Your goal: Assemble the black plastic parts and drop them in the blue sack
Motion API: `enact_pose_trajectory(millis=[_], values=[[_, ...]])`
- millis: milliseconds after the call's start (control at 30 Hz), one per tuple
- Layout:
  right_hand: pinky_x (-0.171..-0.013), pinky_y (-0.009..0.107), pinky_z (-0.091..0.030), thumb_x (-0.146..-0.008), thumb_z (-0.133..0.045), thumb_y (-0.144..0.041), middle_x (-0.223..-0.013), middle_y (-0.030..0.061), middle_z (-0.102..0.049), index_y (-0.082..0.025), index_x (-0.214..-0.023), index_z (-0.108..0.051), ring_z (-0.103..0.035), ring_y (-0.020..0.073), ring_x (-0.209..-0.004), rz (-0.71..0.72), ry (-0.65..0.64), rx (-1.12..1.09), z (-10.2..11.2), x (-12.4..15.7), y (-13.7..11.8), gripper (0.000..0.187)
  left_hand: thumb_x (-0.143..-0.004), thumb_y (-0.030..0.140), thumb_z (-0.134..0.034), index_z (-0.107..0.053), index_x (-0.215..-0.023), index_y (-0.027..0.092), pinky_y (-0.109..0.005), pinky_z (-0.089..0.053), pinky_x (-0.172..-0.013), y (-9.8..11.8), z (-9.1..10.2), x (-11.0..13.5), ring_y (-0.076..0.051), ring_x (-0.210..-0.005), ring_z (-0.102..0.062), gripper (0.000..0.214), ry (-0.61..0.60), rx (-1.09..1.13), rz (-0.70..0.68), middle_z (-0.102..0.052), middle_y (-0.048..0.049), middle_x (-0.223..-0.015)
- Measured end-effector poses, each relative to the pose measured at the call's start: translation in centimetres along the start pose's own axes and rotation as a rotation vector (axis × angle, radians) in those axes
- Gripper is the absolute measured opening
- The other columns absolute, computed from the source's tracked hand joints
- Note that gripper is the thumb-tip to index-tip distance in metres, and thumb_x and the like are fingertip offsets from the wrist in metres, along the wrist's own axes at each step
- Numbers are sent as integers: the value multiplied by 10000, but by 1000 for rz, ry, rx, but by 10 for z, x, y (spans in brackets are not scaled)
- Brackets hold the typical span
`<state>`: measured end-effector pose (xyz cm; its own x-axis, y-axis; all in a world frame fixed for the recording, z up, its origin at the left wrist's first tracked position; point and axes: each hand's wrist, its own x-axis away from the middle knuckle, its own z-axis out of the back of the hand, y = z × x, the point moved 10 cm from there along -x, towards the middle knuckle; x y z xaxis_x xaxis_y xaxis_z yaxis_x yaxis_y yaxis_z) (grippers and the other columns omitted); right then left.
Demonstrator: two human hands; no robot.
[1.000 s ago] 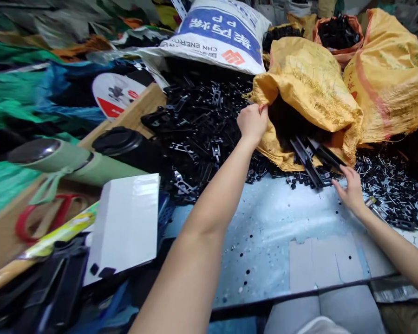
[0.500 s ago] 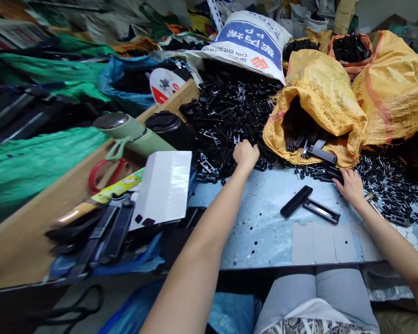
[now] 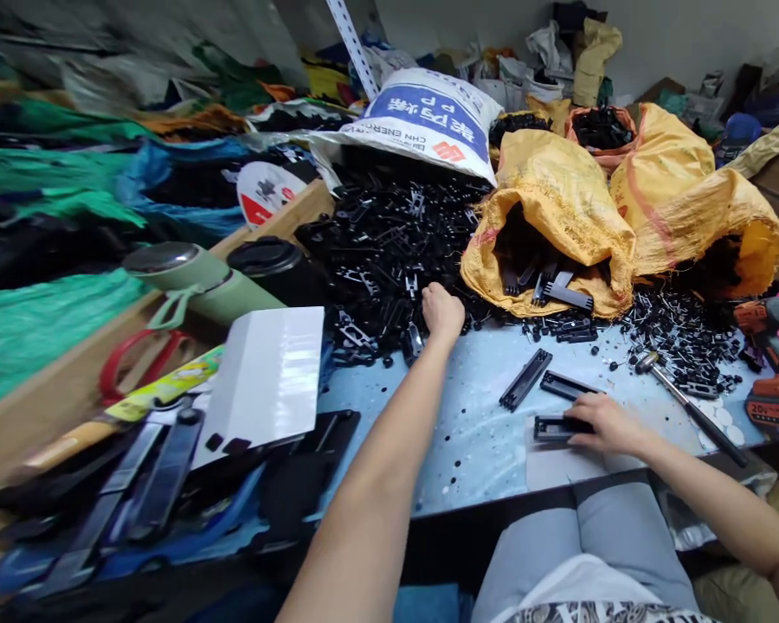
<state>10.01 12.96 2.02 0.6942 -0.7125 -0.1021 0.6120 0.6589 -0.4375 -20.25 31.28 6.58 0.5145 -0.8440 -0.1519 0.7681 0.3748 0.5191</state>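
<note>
hands worked well apart on the blue table (image 3: pixel 480 441). the left hand (image 3: pixel 442 313) sat at the near edge of the heap of black parts (image 3: pixel 383 251), its fingers curled under into the pile; whether they gripped a piece could not be told. the right hand (image 3: pixel 607 424) lay near the table's front edge, fingers pressed together, pinching the right end of a black frame (image 3: pixel 550 427) that lay flat. a black strip (image 3: pixel 524 381) and a second frame (image 3: pixel 568 386) lay just beyond it. further back a yellow sack (image 3: pixel 558 199) gaped open.
</note>
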Motion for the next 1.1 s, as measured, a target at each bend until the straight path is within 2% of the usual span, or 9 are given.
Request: enact_pose_trajectory(millis=[100,267,367,433,533,667,833,967,1100], values=[[-847,354,-430,-794,-629,-407,-997,110,-637,-162,-1080,-650,-563,228,-947,-187,15,-18,-2,-2,17,377,-830,161,-416,-491,-1114,97,-371,-434,-873,-2,13,43,-271,-1010,-579,301,9,83,-65,-609,-179,-1055],[-729,310,-462,-760,-608,-492,-939,85,-667,-133,-1005,-650,-588,181,-796,-494,204,-651,7,-2,67,436,-900,396,-326,-503,-786,195,-289,-467,-662,9,-16,162,-168,-622,-590,291,-395,401,-218,-583,-13,-623],[-693,283,-468,-723,-609,-534,-862,48,-669,-163,-996,-621,-602,162,-761,-538,240,-1076,-8,7,61,461,-854,407,-413,-484,-785,204,-259,-456,-577,10,-37,230,-137,-546,-563,226,-580,570,-212,-577,16,-620],[-715,288,-475,-700,-633,-505,-864,39,-662,-191,-1078,-572,-615,166,-788,-520,269,-1223,-12,15,50,495,-777,376,-548,-494,-857,199,-246,-462,-583,8,-41,256,-127,-583,-578,202,-575,670,-179,-590,16,-687],[-739,308,-480,-683,-639,-458,-932,46,-636,-205,-1130,-521,-600,175,-813,-464,392,-1134,2,27,43,527,-676,317,-671,-517,-990,188,-235,-469,-612,8,-43,275,-104,-612,-576,373,-540,771,-160,-599,-1,-822],[-761,357,-454,-741,-606,-376,-963,103,-593,-153,-994,-566,-539,223,-863,-505,548,-392,38,53,38,340,-742,384,-616,-562,-986,180,-235,-458,-553,13,-45,287,-89,-543,-538,322,-576,763,-133,-622,-26,-883],[-826,415,-419,-857,-549,-364,-1066,151,-576,-170,-1271,-504,-513,276,-963,-299,110,211,1,58,-11,459,-887,471,-407,-590,-1135,182,-262,-473,-540,7,-40,291,-104,-492,-511,423,-512,731,-112,-623,-25,-736],[-879,406,-425,-901,-489,-384,-1080,128,-577,-225,-1325,-481,-534,250,-999,-234,48,62,-14,57,-21,453,-867,463,-455,-592,-1177,214,-259,-465,-464,11,-43,305,-78,-443,-491,421,-567,777,-165,-621,-56,-882],[-749,313,-500,-945,-355,-448,-935,62,-616,-255,-1399,-383,-597,163,-810,-325,197,-598,-10,50,-4,494,-857,430,-482,-565,-1235,249,-243,-447,-424,24,-40,318,-62,-436,-489,427,-600,793,-207,-600,-73,-1005]])
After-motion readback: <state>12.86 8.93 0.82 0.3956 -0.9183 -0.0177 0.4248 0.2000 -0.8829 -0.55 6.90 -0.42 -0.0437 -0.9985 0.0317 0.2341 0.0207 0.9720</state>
